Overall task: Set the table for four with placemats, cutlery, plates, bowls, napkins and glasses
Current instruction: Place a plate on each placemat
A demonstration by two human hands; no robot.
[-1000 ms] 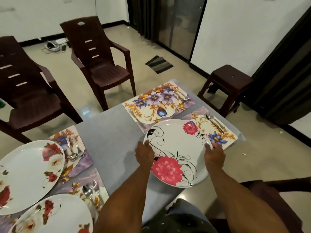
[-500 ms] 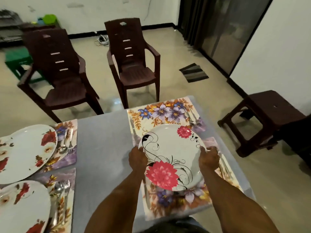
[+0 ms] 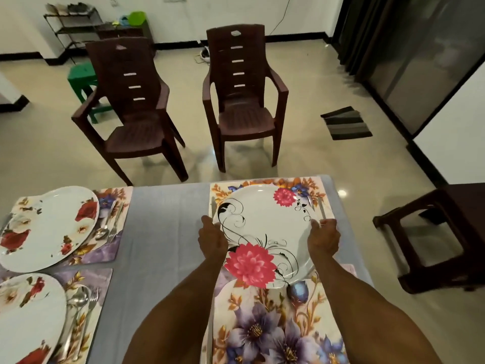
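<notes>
Two hands, left hand and right hand, around the plate.

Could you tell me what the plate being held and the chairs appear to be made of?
Plate: glossy white with printed flowers and light glints, so glazed ceramic or melamine; I cannot tell which. Chairs: moulded brown plastic, judging by the one-piece slotted backs and dull sheen.

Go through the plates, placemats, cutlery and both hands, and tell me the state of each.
Pink-flower plate: held at both rims over the far right placemat.
Left hand: grips plate's left rim.
Right hand: grips plate's right rim.
Near right placemat: no plate yet.
Two red-rose plates: resting on left placemats.
Spoon and fork: beside far left plate.
</notes>
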